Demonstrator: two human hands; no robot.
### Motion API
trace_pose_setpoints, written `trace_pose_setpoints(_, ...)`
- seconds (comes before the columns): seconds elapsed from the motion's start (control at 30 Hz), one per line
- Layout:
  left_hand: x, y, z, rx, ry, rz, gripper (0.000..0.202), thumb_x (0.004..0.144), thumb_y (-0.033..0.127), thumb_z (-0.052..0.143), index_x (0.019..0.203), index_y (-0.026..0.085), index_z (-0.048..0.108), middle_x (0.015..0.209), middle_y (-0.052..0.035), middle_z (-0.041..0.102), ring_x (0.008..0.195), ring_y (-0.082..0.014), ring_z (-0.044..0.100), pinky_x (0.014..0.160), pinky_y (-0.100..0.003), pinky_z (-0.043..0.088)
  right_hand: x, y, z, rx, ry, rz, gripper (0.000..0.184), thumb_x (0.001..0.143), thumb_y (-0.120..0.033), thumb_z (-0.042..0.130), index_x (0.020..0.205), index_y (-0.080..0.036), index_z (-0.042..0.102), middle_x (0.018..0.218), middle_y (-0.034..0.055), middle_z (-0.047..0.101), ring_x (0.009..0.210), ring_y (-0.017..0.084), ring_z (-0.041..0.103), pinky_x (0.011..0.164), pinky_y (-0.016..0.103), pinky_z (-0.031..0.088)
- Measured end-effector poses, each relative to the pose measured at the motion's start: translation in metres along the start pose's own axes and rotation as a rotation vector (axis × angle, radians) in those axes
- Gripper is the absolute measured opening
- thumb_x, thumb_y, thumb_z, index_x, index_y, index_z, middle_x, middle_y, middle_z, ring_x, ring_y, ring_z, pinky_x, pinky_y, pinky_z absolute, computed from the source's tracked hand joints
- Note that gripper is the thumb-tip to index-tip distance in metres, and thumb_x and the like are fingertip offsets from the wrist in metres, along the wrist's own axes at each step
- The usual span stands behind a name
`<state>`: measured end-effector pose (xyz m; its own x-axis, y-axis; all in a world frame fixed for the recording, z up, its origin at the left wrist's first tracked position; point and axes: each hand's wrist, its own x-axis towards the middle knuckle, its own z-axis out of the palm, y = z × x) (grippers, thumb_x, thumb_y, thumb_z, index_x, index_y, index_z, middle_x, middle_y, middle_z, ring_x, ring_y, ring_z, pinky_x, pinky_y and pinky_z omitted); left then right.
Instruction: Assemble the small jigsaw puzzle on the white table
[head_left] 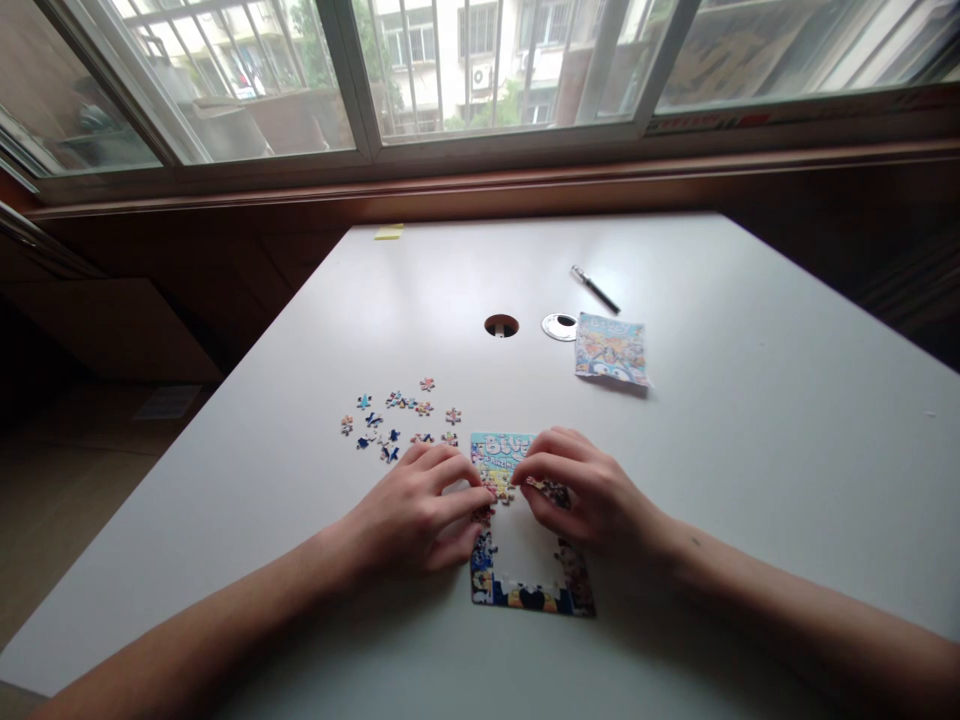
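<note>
A small, partly assembled jigsaw puzzle [525,590] lies on the white table [750,450] near its front edge, its frame filled and its middle bare. My left hand [420,510] rests on the puzzle's left edge, fingertips pressing pieces near the top. My right hand [585,490] lies over the right side, its fingers pinching a puzzle piece [551,490] against the top row. Several loose puzzle pieces [397,420] are scattered just left of the puzzle, beyond my left hand.
A printed picture card [611,350] lies behind the puzzle on the right. A black pen [595,289] sits further back. A round cable hole [501,325] and its cap [559,326] are mid-table. A yellow sticky note [388,232] is at the far edge. Windows run behind.
</note>
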<state>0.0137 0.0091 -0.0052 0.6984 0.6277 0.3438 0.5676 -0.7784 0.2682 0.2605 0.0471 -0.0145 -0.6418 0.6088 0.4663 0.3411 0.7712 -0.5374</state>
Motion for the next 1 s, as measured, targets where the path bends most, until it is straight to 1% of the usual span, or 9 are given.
trace_pose_setpoints(0.1, 0.000, 0.000, 0.000, 0.000, -0.005, 0.001, 0.029, 0.085, 0.021, 0.060, 0.113, 0.023, 0.064, 0.104, -0.0058, 0.065, 0.100, -0.0230, 0.055, 0.087, -0.038, 0.043, -0.002, 0.002, 0.000, -0.030, -0.033, -0.029, 0.021, 0.082, -0.008, 0.055, 0.093, -0.022, 0.067, 0.084, 0.0040, 0.058, 0.078, 0.017, 0.050, 0.073, 0.033, 0.041)
trace_pose_setpoints(0.2, 0.000, 0.001, 0.000, 0.000, -0.003, 0.000, 0.030, 0.085, 0.021, 0.060, 0.115, 0.022, 0.063, 0.104, -0.0057, 0.065, 0.100, -0.0229, 0.055, 0.088, -0.038, 0.043, -0.003, 0.004, -0.001, -0.119, -0.093, -0.078, 0.025, 0.082, -0.008, 0.055, 0.095, -0.025, 0.069, 0.085, 0.0042, 0.057, 0.077, 0.017, 0.049, 0.074, 0.034, 0.039)
trace_pose_setpoints(0.3, 0.000, 0.001, 0.001, 0.001, -0.003, -0.003, 0.029, 0.086, 0.021, 0.059, 0.115, 0.022, 0.063, 0.104, -0.0057, 0.065, 0.100, -0.0229, 0.055, 0.088, -0.039, 0.043, -0.002, 0.000, -0.004, -0.223, -0.136, -0.118, 0.023, 0.086, -0.011, 0.055, 0.095, -0.026, 0.069, 0.087, 0.0051, 0.058, 0.077, 0.018, 0.048, 0.074, 0.035, 0.036)
trace_pose_setpoints(0.43, 0.000, 0.002, 0.002, 0.016, -0.008, 0.002, 0.029, 0.086, 0.021, 0.059, 0.114, 0.021, 0.063, 0.106, -0.0068, 0.065, 0.102, -0.0237, 0.055, 0.089, -0.039, 0.043, 0.001, -0.008, -0.008, -0.298, -0.153, -0.133, 0.019, 0.089, -0.013, 0.053, 0.092, -0.023, 0.069, 0.089, 0.0065, 0.060, 0.078, 0.018, 0.049, 0.074, 0.035, 0.037)
trace_pose_setpoints(0.5, 0.000, 0.002, 0.002, 0.021, -0.012, 0.003, 0.029, 0.086, 0.021, 0.058, 0.115, 0.021, 0.063, 0.110, -0.0074, 0.064, 0.104, -0.0242, 0.055, 0.090, -0.039, 0.043, 0.000, -0.008, -0.008, -0.294, -0.158, -0.143, 0.020, 0.090, -0.012, 0.052, 0.095, -0.022, 0.068, 0.091, 0.0070, 0.062, 0.081, 0.019, 0.051, 0.075, 0.036, 0.039)
trace_pose_setpoints(0.6, 0.000, 0.001, 0.001, 0.021, -0.017, 0.006, 0.028, 0.087, 0.021, 0.057, 0.115, 0.021, 0.063, 0.115, -0.0072, 0.064, 0.108, -0.0243, 0.054, 0.093, -0.039, 0.043, -0.001, -0.004, -0.005, -0.247, -0.165, -0.190, 0.023, 0.091, -0.010, 0.051, 0.105, -0.021, 0.066, 0.099, 0.0076, 0.067, 0.092, 0.021, 0.055, 0.081, 0.037, 0.042)
trace_pose_setpoints(0.7, 0.001, 0.001, 0.000, 0.023, -0.017, 0.008, 0.027, 0.087, 0.021, 0.058, 0.113, 0.022, 0.063, 0.115, -0.0062, 0.065, 0.108, -0.0235, 0.055, 0.093, -0.038, 0.043, -0.003, 0.000, -0.003, -0.203, -0.161, -0.223, 0.025, 0.091, -0.009, 0.050, 0.110, -0.020, 0.063, 0.106, 0.0072, 0.069, 0.100, 0.021, 0.057, 0.085, 0.037, 0.044)
trace_pose_setpoints(0.83, 0.003, 0.001, -0.001, 0.012, -0.006, 0.002, 0.025, 0.087, 0.021, 0.059, 0.111, 0.023, 0.065, 0.113, -0.0052, 0.066, 0.106, -0.0231, 0.055, 0.092, -0.038, 0.044, -0.003, 0.001, -0.003, -0.180, -0.161, -0.217, 0.025, 0.092, -0.009, 0.050, 0.110, -0.020, 0.063, 0.105, 0.0065, 0.070, 0.099, 0.020, 0.058, 0.085, 0.037, 0.045)
trace_pose_setpoints(1.0, 0.001, 0.000, -0.001, -0.051, 0.006, 0.024, 0.026, 0.087, 0.020, 0.058, 0.113, 0.020, 0.063, 0.113, -0.0067, 0.065, 0.112, -0.0232, 0.054, 0.099, -0.039, 0.045, -0.003, 0.002, -0.004, -0.141, -0.170, -0.193, 0.024, 0.091, -0.009, 0.050, 0.108, -0.021, 0.062, 0.105, 0.0068, 0.069, 0.098, 0.020, 0.059, 0.086, 0.037, 0.046)
